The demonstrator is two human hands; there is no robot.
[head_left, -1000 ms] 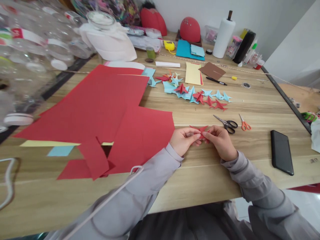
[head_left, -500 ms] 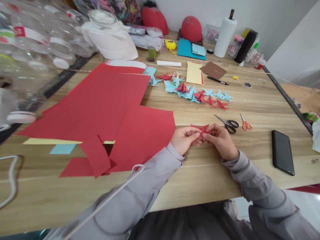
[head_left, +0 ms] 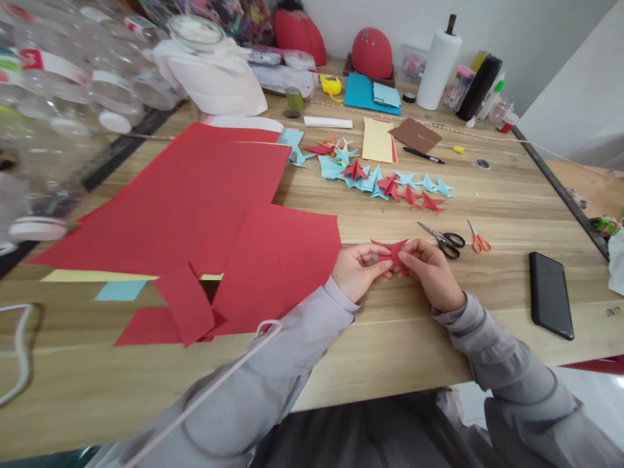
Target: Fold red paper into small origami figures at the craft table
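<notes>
Between my hands is a small folded red paper piece (head_left: 391,251) with pointed ends sticking up at the top. My left hand (head_left: 359,270) pinches it from the left, thumb and fingers closed on it. From the right, my right hand (head_left: 431,270) grips the same piece between thumb and forefinger. Part of the paper is covered by my fingers. Just beyond my right hand lie black-handled scissors (head_left: 451,242) and small orange-handled scissors (head_left: 480,242). Farther back is a cluster of folded red and blue paper figures (head_left: 375,180).
Large red paper sheets (head_left: 195,195) cover the left of the table, with a blue paper strip (head_left: 119,290) near them. A black phone (head_left: 551,296) lies at right. A pen (head_left: 423,155) and a brown sheet (head_left: 415,134) lie behind. Plastic bottles (head_left: 53,123) crowd the far left.
My fingers have shifted slightly on the red paper, and more of its middle shows between them. Both hands stay in nearly the same place.
</notes>
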